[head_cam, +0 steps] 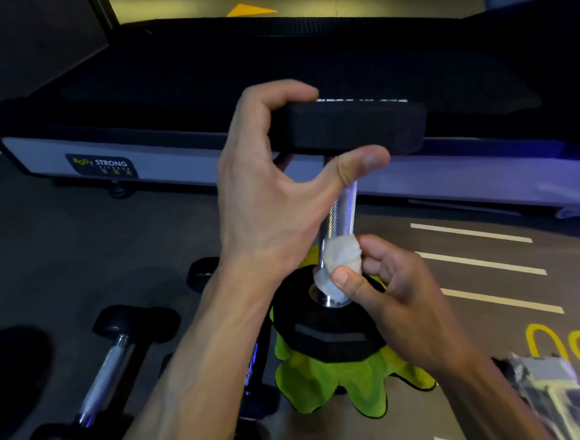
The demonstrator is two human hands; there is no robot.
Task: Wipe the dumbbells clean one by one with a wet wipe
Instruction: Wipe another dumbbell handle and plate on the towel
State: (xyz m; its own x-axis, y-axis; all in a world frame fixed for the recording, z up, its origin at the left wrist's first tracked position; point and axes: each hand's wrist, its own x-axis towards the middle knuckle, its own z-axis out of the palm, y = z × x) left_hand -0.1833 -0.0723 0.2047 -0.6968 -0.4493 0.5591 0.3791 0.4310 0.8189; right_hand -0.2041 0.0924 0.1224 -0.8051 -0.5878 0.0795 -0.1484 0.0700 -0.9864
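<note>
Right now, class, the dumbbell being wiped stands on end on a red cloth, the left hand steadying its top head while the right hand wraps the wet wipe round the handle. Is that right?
Not quite: the cloth is green, not red, as the head view shows. The rest holds: the dumbbell stands on end, left hand gripping its top head, right hand wrapping the wet wipe round the handle.

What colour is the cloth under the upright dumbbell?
Bright yellow-green cloth, seen in the head view.

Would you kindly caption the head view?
Left hand steadies upright dumbbell while right hand rubs its handle with wet wipe.
</note>
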